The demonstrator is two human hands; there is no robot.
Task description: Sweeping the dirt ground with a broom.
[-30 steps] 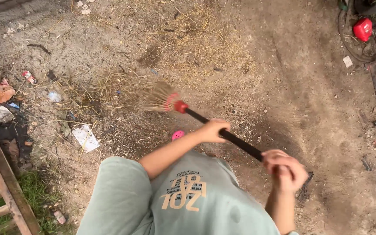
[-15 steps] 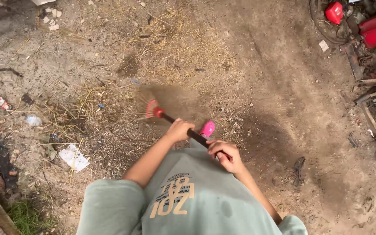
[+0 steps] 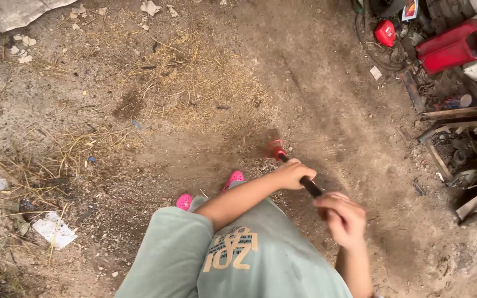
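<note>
My left hand (image 3: 293, 174) grips the black handle (image 3: 311, 187) of a short broom, just behind its red collar (image 3: 275, 149). My right hand (image 3: 344, 218) is closed around the same handle further back, nearer my body. The broom's bristles (image 3: 261, 139) are blurred against the dirt ground in front of me. Below my arms I see my pale green shirt (image 3: 249, 259) and my two pink clogs (image 3: 233, 177) (image 3: 184, 201).
Dry straw (image 3: 194, 72) and litter lie scattered on the ground to the left, with a white paper scrap (image 3: 54, 229). A red canister (image 3: 451, 43), wooden planks (image 3: 459, 113) and scrap crowd the right edge. A grey sheet (image 3: 12, 11) lies at top left.
The broom head has swept from the left across to the right, closer to my feet. Both hands stayed on the handle and moved right with it.
</note>
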